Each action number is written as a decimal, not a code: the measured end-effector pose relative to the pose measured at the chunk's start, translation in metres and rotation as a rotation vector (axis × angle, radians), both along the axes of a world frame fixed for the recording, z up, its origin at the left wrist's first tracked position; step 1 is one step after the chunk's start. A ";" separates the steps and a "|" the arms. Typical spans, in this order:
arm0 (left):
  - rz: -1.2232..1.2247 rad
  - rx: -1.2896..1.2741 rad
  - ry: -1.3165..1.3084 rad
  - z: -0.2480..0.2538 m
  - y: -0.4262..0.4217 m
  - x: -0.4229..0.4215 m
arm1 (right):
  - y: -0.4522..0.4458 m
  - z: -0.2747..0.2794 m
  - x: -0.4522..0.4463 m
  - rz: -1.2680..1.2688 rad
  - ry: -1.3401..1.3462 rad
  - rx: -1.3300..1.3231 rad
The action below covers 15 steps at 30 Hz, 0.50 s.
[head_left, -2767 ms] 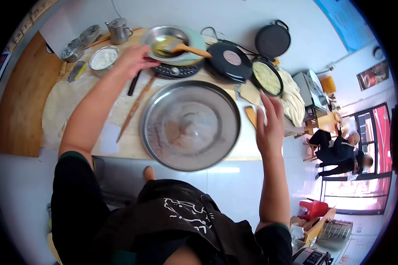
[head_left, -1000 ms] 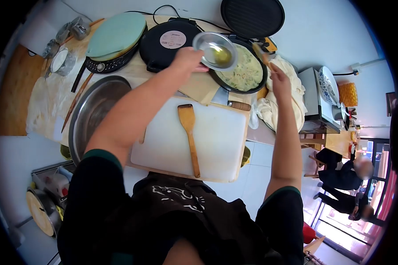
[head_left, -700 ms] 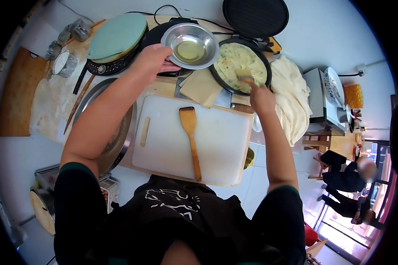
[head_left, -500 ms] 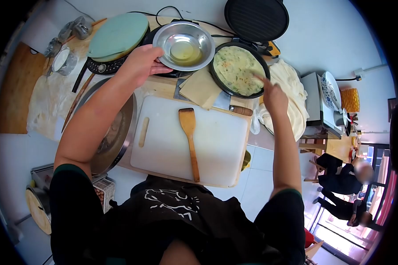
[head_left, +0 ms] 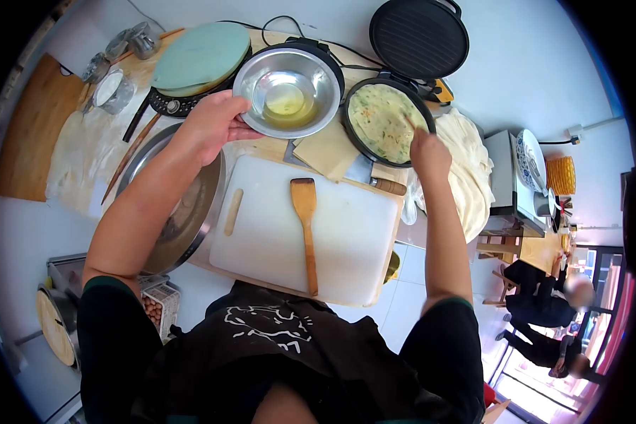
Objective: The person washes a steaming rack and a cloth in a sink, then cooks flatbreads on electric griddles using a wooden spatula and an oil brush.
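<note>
My left hand (head_left: 222,121) grips the rim of a shiny metal bowl (head_left: 321,85), held tilted over the back of the table with yellowish oil (head_left: 286,102) pooled inside. My right hand (head_left: 430,154) is closed around a thin brown tool (head_left: 408,121); its tip is blurred over the flatbread, so its kind is unclear. Beneath it, the flatbread (head_left: 378,116), pale with green and orange flecks, fills the open round electric griddle (head_left: 348,127). In front lies a white cutting board (head_left: 261,240) with a wooden spatula (head_left: 304,205) on it.
A green-lidded griddle (head_left: 198,56) stands back left. Dough (head_left: 466,177) lies right of the pan. A knife with a wooden handle (head_left: 389,186) lies behind the board, partly under brown paper (head_left: 326,154). A large metal basin (head_left: 208,212) sits below my left forearm. Two people sit far right.
My left hand has brought the bowl slightly left and nearer. My right hand has shifted a little left and down, moving the brown tool over the flatbread. The view has shifted slightly.
</note>
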<state>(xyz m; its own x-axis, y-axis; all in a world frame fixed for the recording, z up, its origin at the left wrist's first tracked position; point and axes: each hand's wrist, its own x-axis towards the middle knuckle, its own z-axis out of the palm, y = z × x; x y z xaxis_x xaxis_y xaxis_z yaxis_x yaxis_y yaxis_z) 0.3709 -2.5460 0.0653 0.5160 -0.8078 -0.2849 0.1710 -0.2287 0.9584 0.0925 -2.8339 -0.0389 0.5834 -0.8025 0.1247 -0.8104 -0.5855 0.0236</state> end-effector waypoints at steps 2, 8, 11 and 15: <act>0.046 0.007 0.021 -0.002 0.003 -0.002 | -0.034 -0.006 0.032 -0.060 -0.080 -0.032; 0.024 -0.014 -0.002 -0.005 0.014 -0.010 | -0.052 -0.076 0.093 0.123 -0.078 -0.049; 0.052 -0.016 -0.005 -0.004 0.020 -0.012 | -0.013 -0.063 0.077 0.303 -0.052 -0.077; 0.069 -0.030 -0.034 0.001 0.029 -0.018 | 0.022 -0.032 -0.001 0.478 0.090 -0.075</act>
